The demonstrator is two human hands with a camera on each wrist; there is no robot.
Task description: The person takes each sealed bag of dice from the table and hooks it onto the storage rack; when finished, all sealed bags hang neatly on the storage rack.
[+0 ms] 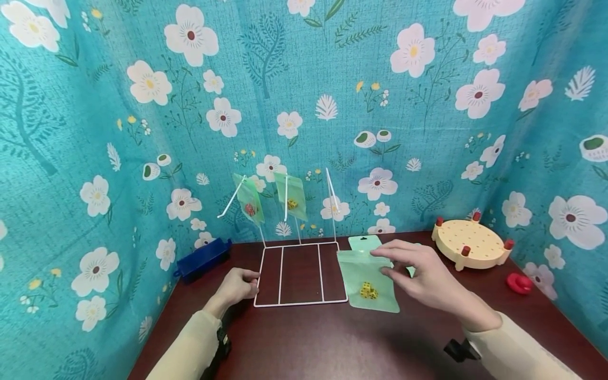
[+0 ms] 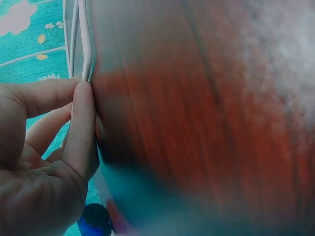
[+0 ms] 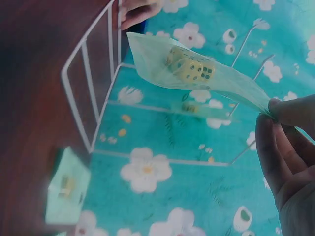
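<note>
My left hand (image 1: 235,289) pinches the left side wire of a white wire rack (image 1: 301,303) that stands on the table; the left wrist view shows thumb and finger on the wire (image 2: 85,49). My right hand (image 1: 423,269) pinches the top edge of a green zip bag (image 1: 353,274) holding yellow dice (image 1: 368,291). In the right wrist view this bag (image 3: 147,59) is raised and tilted beside the rack. One green bag with red contents (image 1: 250,209) and another with yellow dice (image 1: 292,203) hang from the left and middle prongs. Bare is the right prong (image 1: 332,192).
Behind the held bag, another green bag (image 1: 363,241) lies on the dark table (image 1: 304,343). A blue tray (image 1: 203,259) is at the left. On the right are an upturned cream round stand (image 1: 470,243) with red feet and a red rubber duck (image 1: 520,283). Floral curtain (image 1: 304,63) encloses the table.
</note>
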